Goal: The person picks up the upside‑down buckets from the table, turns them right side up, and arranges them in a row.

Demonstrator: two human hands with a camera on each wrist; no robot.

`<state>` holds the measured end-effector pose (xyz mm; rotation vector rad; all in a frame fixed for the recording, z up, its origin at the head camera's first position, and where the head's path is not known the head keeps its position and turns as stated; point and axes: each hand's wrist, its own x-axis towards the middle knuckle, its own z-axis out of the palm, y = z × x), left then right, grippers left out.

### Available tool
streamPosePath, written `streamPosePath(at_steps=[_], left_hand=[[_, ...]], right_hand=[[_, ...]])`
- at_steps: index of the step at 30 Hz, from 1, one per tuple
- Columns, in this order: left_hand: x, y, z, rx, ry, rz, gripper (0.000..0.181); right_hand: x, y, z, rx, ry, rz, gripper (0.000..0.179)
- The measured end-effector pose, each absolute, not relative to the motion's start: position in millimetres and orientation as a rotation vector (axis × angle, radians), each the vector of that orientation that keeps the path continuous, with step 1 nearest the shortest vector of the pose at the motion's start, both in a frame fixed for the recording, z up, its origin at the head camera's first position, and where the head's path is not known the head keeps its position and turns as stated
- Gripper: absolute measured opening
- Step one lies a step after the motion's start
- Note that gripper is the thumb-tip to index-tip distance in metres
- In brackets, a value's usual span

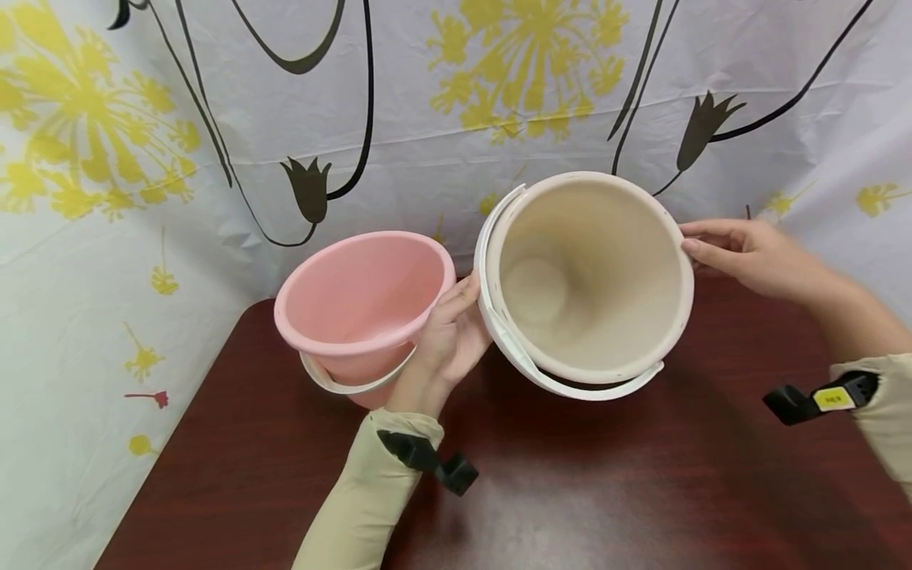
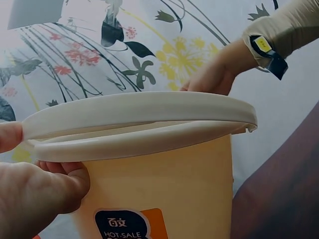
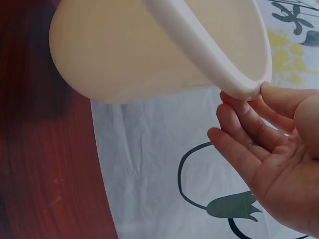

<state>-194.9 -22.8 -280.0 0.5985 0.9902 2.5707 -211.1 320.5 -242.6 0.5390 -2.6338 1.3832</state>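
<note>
A cream bucket (image 1: 606, 309) is tilted with its mouth towards the head view, and its inside is bare. My left hand (image 1: 449, 332) grips its left rim, thumb and curled fingers showing on the rim in the left wrist view. On the opposite side my right hand (image 1: 748, 252) pinches the rim between thumb and fingers. The white handle (image 1: 513, 348) hangs along the left and lower rim. In the left wrist view a label (image 2: 130, 225) reading "HOT-SALE" shows on the bucket's outside. Beside my left hand stands a pink bucket (image 1: 356, 347).
The pink bucket's pale handle (image 1: 331, 385) hangs across its front. Below everything is a dark red-brown table (image 1: 570, 491). A white cloth (image 1: 399, 103) with yellow flowers and dark stems hangs behind and at the left.
</note>
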Motion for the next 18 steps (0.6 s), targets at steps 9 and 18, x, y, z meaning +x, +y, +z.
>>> streamPosePath(at_steps=[9, 18], left_hand=[[-195.6, -23.1, -284.6, 0.485, 0.859, 2.608, 0.033], [-194.1, -17.4, -285.3, 0.459, 0.808, 2.55, 0.028]], right_hand=[[-205.9, 325.9, -246.4, 0.582, -2.56, 1.592, 0.035], [-207.2, 325.7, -241.0, 0.379, -2.47, 1.722, 0.03]])
